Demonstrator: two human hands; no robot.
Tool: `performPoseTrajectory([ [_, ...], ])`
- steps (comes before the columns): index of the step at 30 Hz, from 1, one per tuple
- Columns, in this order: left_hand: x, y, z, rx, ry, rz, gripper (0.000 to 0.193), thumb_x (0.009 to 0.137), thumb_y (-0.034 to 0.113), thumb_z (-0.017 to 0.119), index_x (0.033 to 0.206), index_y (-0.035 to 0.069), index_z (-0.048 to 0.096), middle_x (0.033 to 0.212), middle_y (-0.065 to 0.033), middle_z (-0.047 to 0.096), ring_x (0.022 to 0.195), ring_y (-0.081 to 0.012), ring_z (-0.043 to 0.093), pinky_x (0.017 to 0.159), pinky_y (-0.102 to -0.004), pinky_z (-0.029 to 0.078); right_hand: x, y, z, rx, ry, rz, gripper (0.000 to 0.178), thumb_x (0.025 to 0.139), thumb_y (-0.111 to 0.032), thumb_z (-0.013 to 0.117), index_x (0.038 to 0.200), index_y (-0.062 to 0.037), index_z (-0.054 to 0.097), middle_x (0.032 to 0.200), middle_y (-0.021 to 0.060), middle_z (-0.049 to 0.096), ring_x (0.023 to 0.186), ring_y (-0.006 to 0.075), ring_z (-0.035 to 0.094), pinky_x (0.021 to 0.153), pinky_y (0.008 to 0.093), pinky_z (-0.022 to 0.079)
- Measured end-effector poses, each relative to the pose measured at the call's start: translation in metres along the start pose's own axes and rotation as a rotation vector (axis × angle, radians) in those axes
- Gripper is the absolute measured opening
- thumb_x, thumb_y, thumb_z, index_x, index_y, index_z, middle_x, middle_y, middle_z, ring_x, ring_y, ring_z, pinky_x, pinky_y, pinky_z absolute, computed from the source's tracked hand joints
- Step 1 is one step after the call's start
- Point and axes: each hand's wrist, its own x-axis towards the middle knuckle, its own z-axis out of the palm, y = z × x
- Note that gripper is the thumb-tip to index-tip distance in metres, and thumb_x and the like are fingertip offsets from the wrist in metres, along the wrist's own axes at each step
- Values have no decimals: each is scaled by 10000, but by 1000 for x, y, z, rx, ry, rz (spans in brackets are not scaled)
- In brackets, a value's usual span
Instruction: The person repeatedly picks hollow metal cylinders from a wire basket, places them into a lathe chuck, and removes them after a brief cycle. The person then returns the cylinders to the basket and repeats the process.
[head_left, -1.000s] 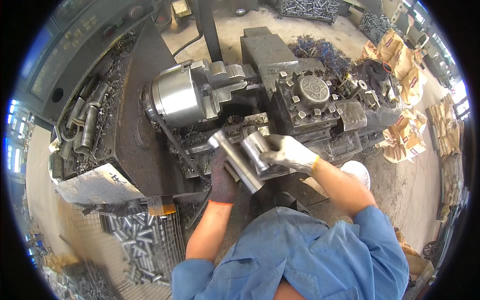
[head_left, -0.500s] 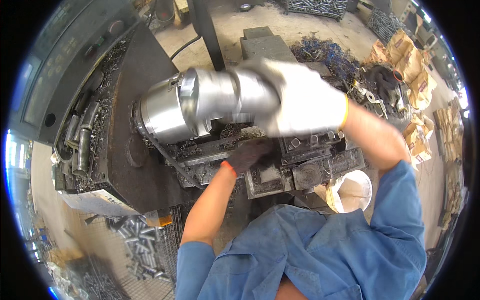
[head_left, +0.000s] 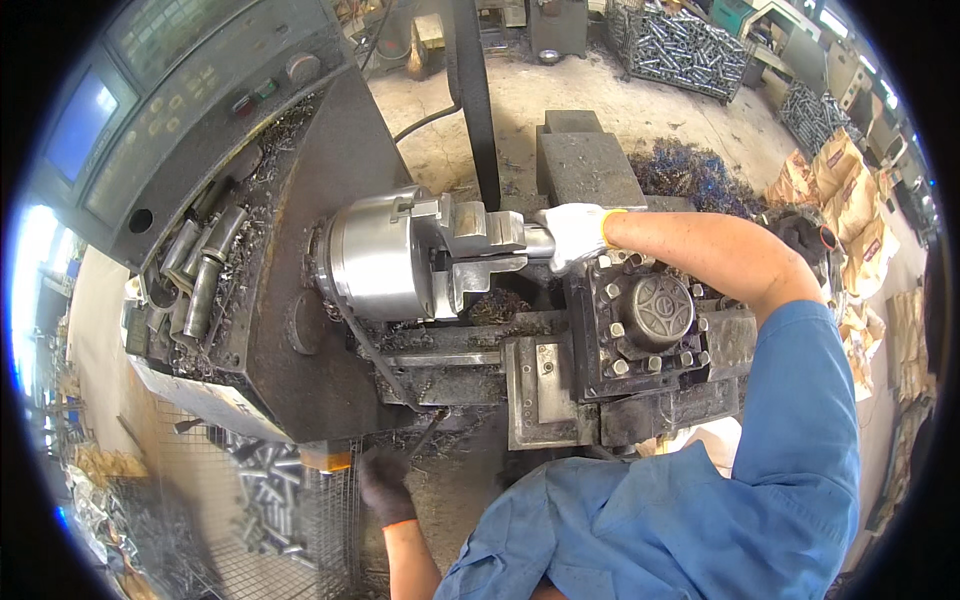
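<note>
A shiny lathe chuck (head_left: 385, 260) with stepped jaws (head_left: 485, 235) stands left of centre. A short metal cylinder (head_left: 539, 242) sits at the jaws, its outer end toward my right hand. My right hand (head_left: 578, 237), in a white glove with a yellow cuff, closes round that end; the fingertips are partly hidden. Low and left, beside the machine's front, my left hand (head_left: 385, 485) wears a dark glove with an orange cuff. Its fingers curl at the lower end of a thin dark lever (head_left: 426, 433).
A square tool post (head_left: 655, 310) with several bolts stands right of the chuck, below my right forearm. Metal pieces lie on the chip-strewn headstock (head_left: 205, 265). A wire basket of metal parts (head_left: 270, 495) is at lower left. Metal shavings (head_left: 690, 175) and paper sacks (head_left: 850, 195) lie right.
My right hand, blurred over the chuck area before, now rests at the cylinder by the jaws. My left hand has moved from beside the carriage down and left to the lever. The view has shifted.
</note>
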Motion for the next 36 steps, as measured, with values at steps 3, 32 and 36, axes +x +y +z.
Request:
performPoseTrajectory([
  [3,17,19,-53,-239,-53,168,451,1070,554,511,949,141,647,813,-14,612,738,-235,598,695,-417,502,-2,4,-4,91,42,-78,663,697,-428,833,1181,2,691,1074,235,757,1034,398,734,880,470,579],
  [32,-15,213,312,1280,-64,1593,658,1016,217,608,1620,79,388,1299,-272,688,1146,-443,704,1016,-529,542,-240,-164,126,715,597,-46,307,817,-77,768,1120,-37,801,1076,138,803,990,253,780,913,363,610],
  [36,27,257,418,1653,148,1370,864,1023,349,599,1697,115,113,1312,-267,700,1114,-460,719,997,-554,547,-239,-149,149,805,423,-2,384,910,-187,779,1269,-56,743,1047,153,791,900,268,782,828,367,626],
])
